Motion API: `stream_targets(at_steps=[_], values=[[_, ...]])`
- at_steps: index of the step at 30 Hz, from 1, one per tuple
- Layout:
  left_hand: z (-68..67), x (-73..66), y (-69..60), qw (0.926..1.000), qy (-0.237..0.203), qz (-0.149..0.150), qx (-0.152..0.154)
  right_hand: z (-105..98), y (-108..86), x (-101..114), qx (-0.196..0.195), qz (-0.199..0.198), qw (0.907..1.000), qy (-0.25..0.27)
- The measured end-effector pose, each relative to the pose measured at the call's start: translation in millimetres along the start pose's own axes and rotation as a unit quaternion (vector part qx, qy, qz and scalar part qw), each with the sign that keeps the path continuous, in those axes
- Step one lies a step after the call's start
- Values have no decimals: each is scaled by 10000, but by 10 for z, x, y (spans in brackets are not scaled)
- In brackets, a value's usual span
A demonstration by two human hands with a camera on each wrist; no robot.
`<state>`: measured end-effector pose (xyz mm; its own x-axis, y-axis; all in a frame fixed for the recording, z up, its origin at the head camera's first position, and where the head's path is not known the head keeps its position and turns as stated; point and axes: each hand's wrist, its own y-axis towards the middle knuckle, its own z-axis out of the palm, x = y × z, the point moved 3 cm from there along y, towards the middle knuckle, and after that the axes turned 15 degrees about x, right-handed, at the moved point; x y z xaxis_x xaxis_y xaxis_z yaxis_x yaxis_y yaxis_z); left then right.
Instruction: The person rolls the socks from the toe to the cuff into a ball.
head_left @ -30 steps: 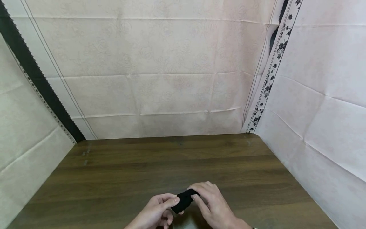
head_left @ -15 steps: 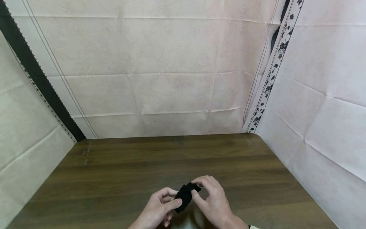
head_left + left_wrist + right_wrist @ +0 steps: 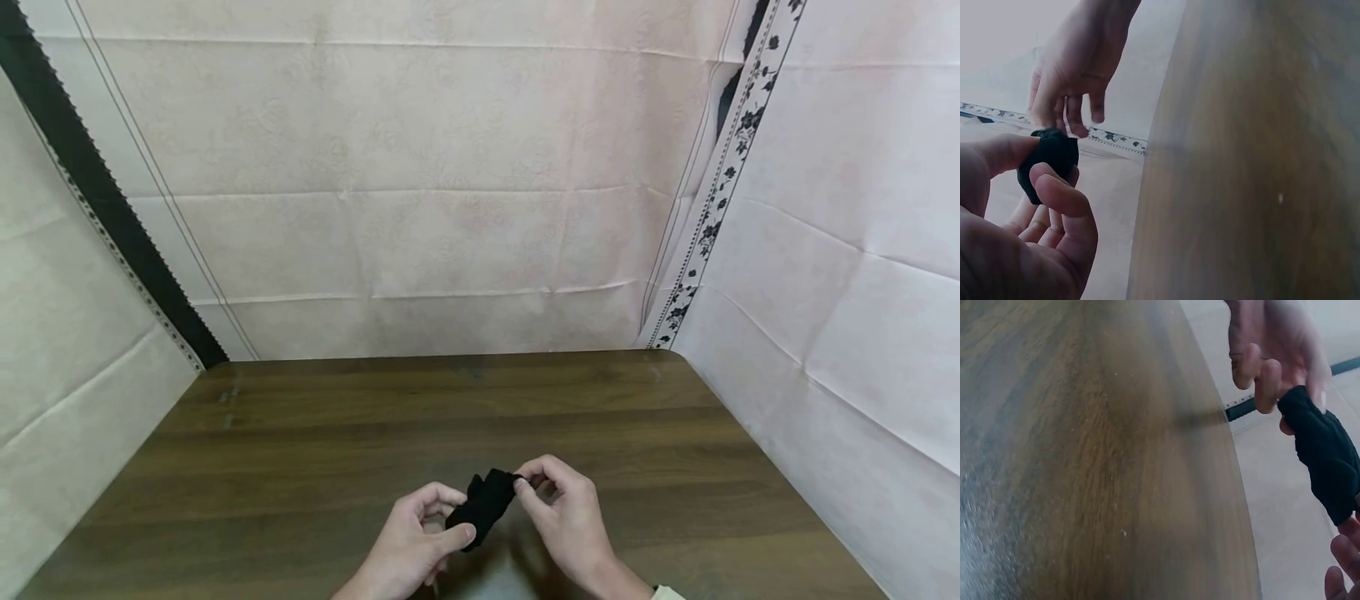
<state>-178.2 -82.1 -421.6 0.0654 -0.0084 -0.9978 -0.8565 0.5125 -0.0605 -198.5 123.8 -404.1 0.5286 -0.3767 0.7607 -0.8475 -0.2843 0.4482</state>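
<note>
A small bundle of soft black cloth (image 3: pixel 487 504), rolled or folded, is held above the tabletop between both hands; its exact kind cannot be told. My left hand (image 3: pixel 416 537) pinches its near left end, thumb on top and fingers beneath. At the far right end, thumb and index finger of my right hand (image 3: pixel 566 517) pinch the cloth's edge. In the left wrist view the black cloth (image 3: pixel 1050 162) sits between the left thumb and fingers, with the right hand (image 3: pixel 1088 56) above it. The right wrist view shows the cloth (image 3: pixel 1325 453) stretched lengthwise from one hand to the other.
Beneath the hands lies a brown wood-grain table (image 3: pixel 337 433). Creased white cloth sheets hang behind it (image 3: pixel 450 167) and along the right side (image 3: pixel 847 250), the latter with a floral border strip (image 3: pixel 708 225). A black band (image 3: pixel 112 192) runs down at the left.
Both hands have risen slightly away from the body with the cloth. The right hand has shifted its fingers to the cloth's far edge, and more of the bundle shows between the hands.
</note>
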Motion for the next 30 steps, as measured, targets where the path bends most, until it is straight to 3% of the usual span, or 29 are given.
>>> stream_targets(at_steps=[5,13,18,22,30], values=[[-24,-34,-30,9996,256,89,24,-46,-4,-57,-5,634,9962,600],[-27,-47,-50,9975,652,171,206,-90,-4,-109,264,1075,9853,1298],[-58,-25,-53,9966,712,-24,421,-74,-12,-92,642,1310,9678,2050],[-91,-3,-56,9959,626,-160,635,-64,-24,-83,1011,1269,9545,2501],[-156,21,-52,9942,681,-147,817,-15,-47,-110,1741,1234,9152,3418]])
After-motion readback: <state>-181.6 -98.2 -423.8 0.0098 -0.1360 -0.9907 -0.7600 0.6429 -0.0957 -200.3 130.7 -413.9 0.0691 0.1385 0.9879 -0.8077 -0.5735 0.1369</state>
